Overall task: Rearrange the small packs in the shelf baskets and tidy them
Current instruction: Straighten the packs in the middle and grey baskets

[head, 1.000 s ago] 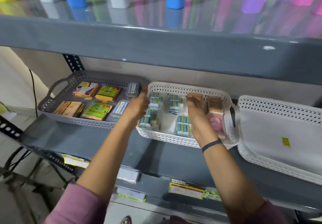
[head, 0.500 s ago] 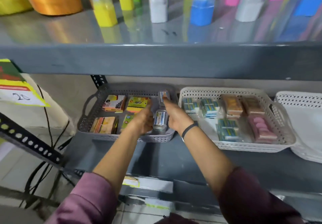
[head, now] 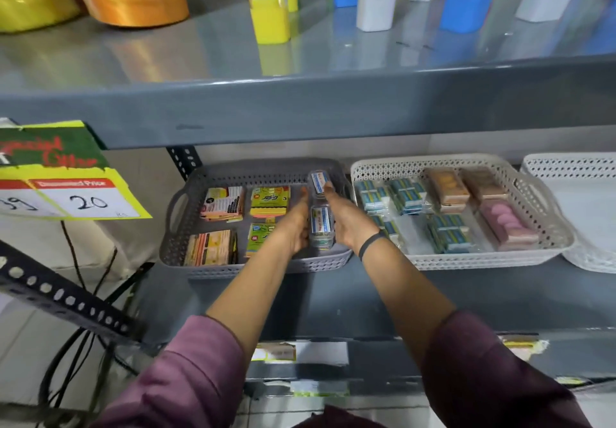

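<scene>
- Reaching both hands into the right end of the grey basket (head: 186, 227), left hand (head: 296, 227) and right hand (head: 345, 224) cupped inward, palms facing each other.
- Pressing in on a clear pack with a blue-and-white label (head: 320, 226) from both sides, half closed round it (whether lifting it or only squaring it, cannot tell).
- Touching a second clear pack (head: 318, 182) just behind the first with the right fingertips, seemingly lining the two up in one column along the basket's right wall.
- Keeping that column apart from the orange card packs (head: 222, 207) and the yellow-green packs (head: 270, 199), lying in neat pairs to the left, probably so each kind has its own row.
- Leaving alone the white basket (head: 546, 254) just beside the right wrist, holding blue-striped packs (head: 448, 232), tan packs (head: 446, 187) and a pink pack (head: 506, 222) already grouped by kind.
- Working under the overhanging upper shelf (head: 333, 107), hence the low, flat reach along the lower shelf.
- Judging the tidying well along, with the clear packs the last loose ones.
</scene>
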